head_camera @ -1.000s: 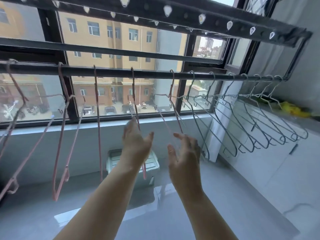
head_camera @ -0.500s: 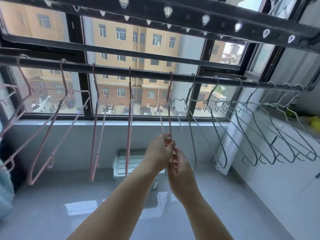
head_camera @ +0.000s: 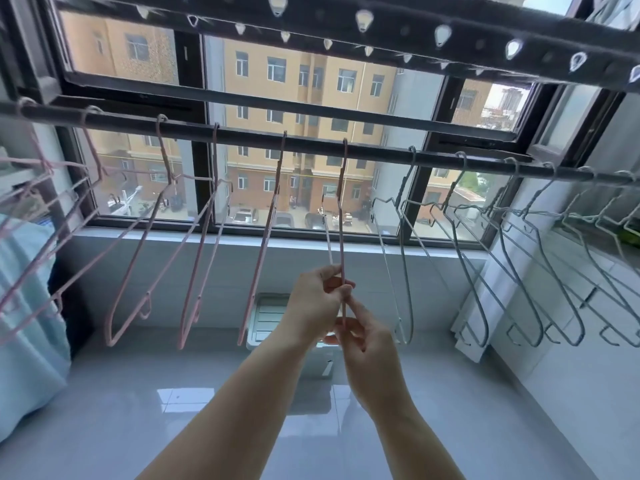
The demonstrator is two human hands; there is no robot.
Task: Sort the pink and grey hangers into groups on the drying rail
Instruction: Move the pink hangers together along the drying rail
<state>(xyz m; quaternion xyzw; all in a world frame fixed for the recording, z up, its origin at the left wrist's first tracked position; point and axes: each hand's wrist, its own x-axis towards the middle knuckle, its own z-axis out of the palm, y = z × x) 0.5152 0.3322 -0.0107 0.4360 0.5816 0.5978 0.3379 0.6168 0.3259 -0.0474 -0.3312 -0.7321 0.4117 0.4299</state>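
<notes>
Head view: left hand [head_camera: 313,301] and right hand [head_camera: 367,344] still pinch pink hanger [head_camera: 341,216] on rail [head_camera: 311,142]; grip unchanged, view shifted left.

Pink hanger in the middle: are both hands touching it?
Touching. The head view shows the left hand and right hand pinching the pink hanger.

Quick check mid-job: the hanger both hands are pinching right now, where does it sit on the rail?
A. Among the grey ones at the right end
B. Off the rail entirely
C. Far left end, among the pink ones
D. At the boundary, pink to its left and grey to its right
D: the held pink hanger is hooked on the drying rail, pinched by the left hand and right hand, with pink hangers to its left and grey hangers to its right.
</notes>
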